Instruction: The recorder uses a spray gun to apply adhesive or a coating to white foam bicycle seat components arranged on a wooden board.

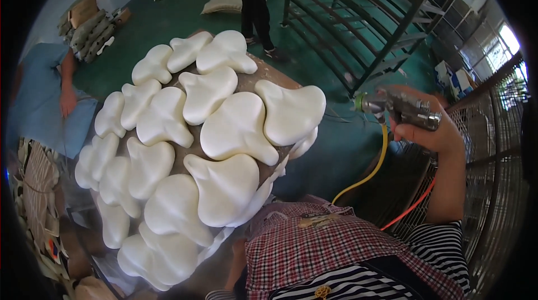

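Note:
My right hand (434, 132) is wrapped round the grip of a metal spray gun (413, 108), raised at the right with its nozzle pointing left. A yellow hose (383, 154) curves down from the gun. Several white, saddle-shaped foam pads (232, 126) lie close together on a brown board-like surface (193, 151), some overlapping at the near edge. The spray gun is apart from the nearest pad (294, 109). Of my left arm only a bit of forearm (236, 263) shows beside the near pads; the hand itself is hidden.
A green metal rack (386, 53) stands beyond the gun. One person stands behind the pads; another, in blue (50, 98), is at the left. An orange-red hose (409, 207) runs by my right arm. Wire mesh (482, 149) lines the right side. Stacked bundles (92, 34) sit far left.

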`<state>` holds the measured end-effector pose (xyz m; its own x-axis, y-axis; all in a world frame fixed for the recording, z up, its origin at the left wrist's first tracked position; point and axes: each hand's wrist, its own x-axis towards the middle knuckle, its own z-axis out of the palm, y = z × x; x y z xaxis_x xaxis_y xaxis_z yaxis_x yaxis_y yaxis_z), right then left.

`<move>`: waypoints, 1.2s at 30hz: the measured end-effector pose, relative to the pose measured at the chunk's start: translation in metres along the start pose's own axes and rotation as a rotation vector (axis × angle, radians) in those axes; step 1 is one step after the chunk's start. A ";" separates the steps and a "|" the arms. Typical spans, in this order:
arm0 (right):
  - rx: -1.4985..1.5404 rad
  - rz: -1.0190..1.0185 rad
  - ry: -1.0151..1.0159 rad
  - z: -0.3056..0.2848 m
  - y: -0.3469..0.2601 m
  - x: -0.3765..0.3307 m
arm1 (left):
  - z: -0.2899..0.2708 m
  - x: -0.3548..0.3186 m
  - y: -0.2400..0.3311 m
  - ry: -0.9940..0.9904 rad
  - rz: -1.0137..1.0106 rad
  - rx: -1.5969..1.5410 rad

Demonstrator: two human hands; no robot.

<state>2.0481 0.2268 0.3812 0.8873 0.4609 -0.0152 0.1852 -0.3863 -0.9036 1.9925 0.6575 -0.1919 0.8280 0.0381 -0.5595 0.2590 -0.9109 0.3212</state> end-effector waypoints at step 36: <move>-0.124 0.161 0.374 0.099 -0.065 -0.181 | 0.177 -0.290 -0.210 -0.069 0.225 -0.040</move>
<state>1.8342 0.2475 0.4001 0.9969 0.0742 0.0244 0.0603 -0.5332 -0.8439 1.6096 0.7653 -0.2321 0.8315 -0.1937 -0.5206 0.0921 -0.8762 0.4731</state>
